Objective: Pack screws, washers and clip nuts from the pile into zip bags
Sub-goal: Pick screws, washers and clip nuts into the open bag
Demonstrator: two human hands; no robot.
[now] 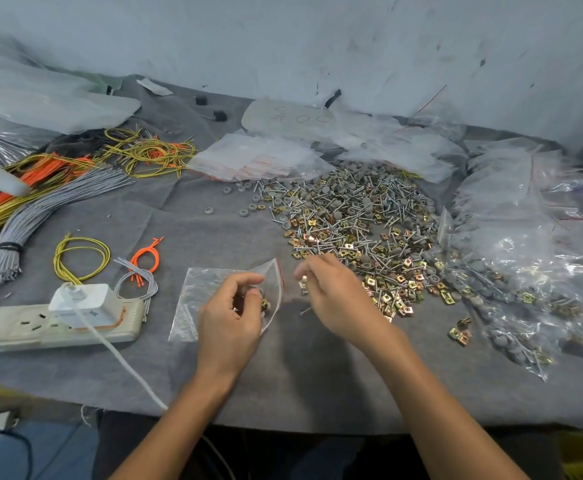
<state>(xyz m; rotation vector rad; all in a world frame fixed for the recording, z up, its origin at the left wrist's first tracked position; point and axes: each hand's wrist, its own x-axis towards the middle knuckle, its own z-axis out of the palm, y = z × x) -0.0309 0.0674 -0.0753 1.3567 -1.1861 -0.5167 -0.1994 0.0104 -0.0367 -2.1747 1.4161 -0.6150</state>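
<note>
The left hand [229,313] grips the open mouth of a clear plastic zip bag with a red seal strip [196,289], which lies on the grey felt cloth [283,375]. The right hand [331,292] pinches a small silvery metal piece [304,283] just beside that mouth. This looks like the filling step. The next move needs the piece dropped cleanly inside, then a reach to the mixed pile of screws, grey washers and brass-coloured clip nuts [352,216].

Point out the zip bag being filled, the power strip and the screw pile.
zip bag [196,292]: head view, clear left panel.
power strip [7,326]: head view, bare socket face.
screw pile [345,213]: head view, heap's middle.
</note>
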